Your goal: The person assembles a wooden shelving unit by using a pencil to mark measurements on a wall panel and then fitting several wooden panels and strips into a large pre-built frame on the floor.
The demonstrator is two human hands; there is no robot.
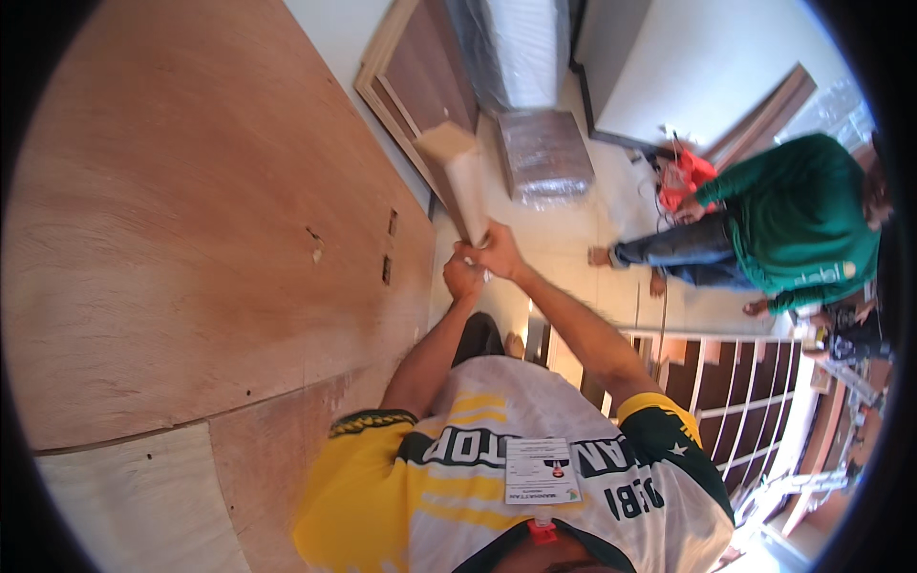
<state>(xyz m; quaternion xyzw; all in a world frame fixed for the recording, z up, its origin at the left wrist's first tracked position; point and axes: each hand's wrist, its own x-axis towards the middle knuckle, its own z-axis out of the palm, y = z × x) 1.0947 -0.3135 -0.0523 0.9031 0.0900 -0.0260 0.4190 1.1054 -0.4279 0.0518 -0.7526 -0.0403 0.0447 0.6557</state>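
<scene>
A long, narrow, light-brown box-shaped piece (463, 186), of cardboard or wood, stands out in front of me, its wider end away from me. My right hand (499, 250) is wrapped round its near end. Just below and to the left, my left hand (463, 275) is closed at the same end, close against the right hand. A small bit of white shows beside the hands, too small to make out. The fingers are partly hidden by each other. A large wooden panel (220, 210) with small cut slots stands close on my left.
Several boards (430, 72) lean on the wall ahead. A plastic-wrapped flat package (546, 158) lies on the floor near a tall wrapped item (521, 57). To the right a person in a green top (802, 210) stands near a red bag (683, 177). A slatted shelf frame (735, 401) lies at lower right.
</scene>
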